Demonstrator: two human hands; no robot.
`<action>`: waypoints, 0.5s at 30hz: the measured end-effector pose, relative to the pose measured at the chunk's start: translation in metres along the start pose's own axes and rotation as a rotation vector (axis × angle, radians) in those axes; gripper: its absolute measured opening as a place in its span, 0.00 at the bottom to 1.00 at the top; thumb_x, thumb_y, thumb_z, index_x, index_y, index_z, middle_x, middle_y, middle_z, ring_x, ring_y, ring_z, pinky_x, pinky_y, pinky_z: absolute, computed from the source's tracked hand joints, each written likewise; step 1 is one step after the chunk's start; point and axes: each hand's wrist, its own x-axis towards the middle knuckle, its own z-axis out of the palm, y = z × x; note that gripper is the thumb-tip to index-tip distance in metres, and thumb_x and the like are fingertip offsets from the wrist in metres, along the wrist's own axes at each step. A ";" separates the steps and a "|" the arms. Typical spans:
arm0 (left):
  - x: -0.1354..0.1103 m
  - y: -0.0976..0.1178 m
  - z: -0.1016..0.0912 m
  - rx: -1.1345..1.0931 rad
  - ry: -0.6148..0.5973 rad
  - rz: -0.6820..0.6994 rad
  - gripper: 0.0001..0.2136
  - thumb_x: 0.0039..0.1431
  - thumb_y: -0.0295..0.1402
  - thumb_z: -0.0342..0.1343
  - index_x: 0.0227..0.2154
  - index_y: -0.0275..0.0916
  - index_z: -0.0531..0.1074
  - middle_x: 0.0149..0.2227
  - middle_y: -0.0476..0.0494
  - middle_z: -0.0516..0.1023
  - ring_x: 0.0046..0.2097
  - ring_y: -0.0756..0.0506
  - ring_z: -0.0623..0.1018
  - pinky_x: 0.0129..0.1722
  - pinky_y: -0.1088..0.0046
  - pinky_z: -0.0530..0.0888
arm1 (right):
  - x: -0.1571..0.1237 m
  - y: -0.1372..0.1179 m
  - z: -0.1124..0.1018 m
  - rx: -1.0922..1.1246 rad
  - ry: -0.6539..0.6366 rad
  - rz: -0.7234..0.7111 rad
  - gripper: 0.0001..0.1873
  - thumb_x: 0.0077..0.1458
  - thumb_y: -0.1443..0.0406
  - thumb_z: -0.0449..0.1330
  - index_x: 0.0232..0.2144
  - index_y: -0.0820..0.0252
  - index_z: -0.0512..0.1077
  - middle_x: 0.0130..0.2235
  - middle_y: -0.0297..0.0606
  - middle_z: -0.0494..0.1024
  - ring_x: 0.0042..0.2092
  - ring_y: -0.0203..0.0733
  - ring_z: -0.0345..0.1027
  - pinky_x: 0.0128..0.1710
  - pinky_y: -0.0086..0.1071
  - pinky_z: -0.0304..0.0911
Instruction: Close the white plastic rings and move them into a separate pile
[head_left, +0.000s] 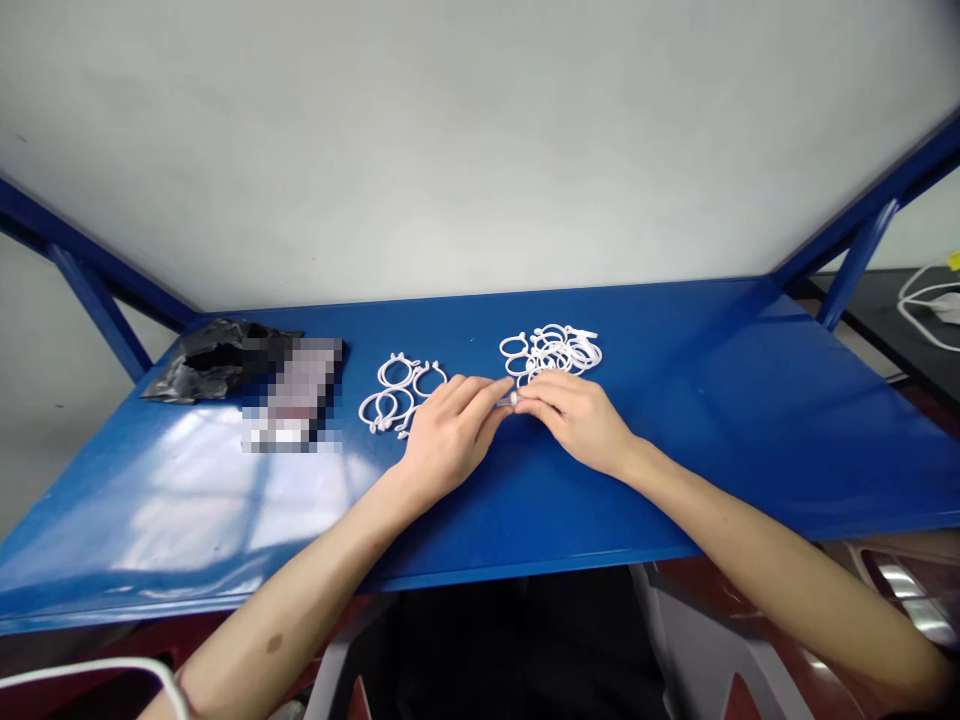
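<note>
My left hand (448, 435) and my right hand (581, 422) meet over the middle of the blue table, fingertips pinched together. Between them is a white curtain ring (513, 398), mostly covered by the fingers, with only a small part showing. Just beyond my right hand lies a heap of white curtain rings (551, 348), overlapping one another. Beside my left hand, on its left, is a looser group of similar rings (393, 372) with small knobbed ends; my fingers hide part of that group.
The blue table (712, 420) runs back to a pale wall (480, 150). On its left lie a crumpled black plastic bag (217, 360) and a pixelated oblong item (300, 385). Blue frame bars (101, 305) stand at both sides. A white cable (97, 663) crosses the lower left corner.
</note>
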 end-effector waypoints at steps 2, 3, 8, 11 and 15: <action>0.000 -0.002 0.001 0.094 -0.029 -0.106 0.15 0.69 0.35 0.54 0.55 0.36 0.70 0.45 0.37 0.80 0.44 0.41 0.79 0.44 0.63 0.76 | 0.002 0.006 -0.004 -0.080 0.080 0.013 0.10 0.68 0.62 0.58 0.40 0.58 0.79 0.39 0.40 0.80 0.42 0.42 0.74 0.42 0.36 0.70; 0.000 -0.005 0.001 0.155 -0.057 -0.162 0.16 0.69 0.37 0.54 0.55 0.35 0.70 0.46 0.35 0.79 0.46 0.39 0.79 0.45 0.61 0.76 | 0.003 0.010 -0.007 -0.130 0.107 0.034 0.11 0.68 0.62 0.58 0.40 0.58 0.80 0.40 0.40 0.80 0.42 0.43 0.73 0.41 0.37 0.70; -0.004 -0.027 -0.005 0.424 -0.282 -0.414 0.20 0.65 0.47 0.56 0.47 0.32 0.75 0.47 0.29 0.78 0.51 0.29 0.75 0.49 0.52 0.72 | 0.006 0.033 -0.020 -0.384 0.204 0.204 0.14 0.67 0.57 0.59 0.36 0.55 0.82 0.39 0.42 0.75 0.41 0.45 0.67 0.34 0.37 0.66; -0.004 -0.035 -0.009 0.495 -0.396 -0.449 0.19 0.65 0.48 0.56 0.40 0.34 0.77 0.44 0.30 0.79 0.52 0.28 0.74 0.48 0.53 0.70 | 0.007 0.043 -0.024 -0.430 0.203 0.283 0.15 0.67 0.55 0.59 0.37 0.54 0.83 0.40 0.43 0.73 0.42 0.47 0.65 0.33 0.37 0.65; -0.005 -0.040 -0.009 0.523 -0.447 -0.401 0.12 0.68 0.36 0.51 0.36 0.36 0.76 0.40 0.34 0.80 0.48 0.31 0.74 0.43 0.56 0.69 | 0.008 0.046 -0.023 -0.425 0.177 0.312 0.16 0.66 0.54 0.59 0.43 0.55 0.82 0.42 0.45 0.73 0.44 0.49 0.65 0.36 0.40 0.67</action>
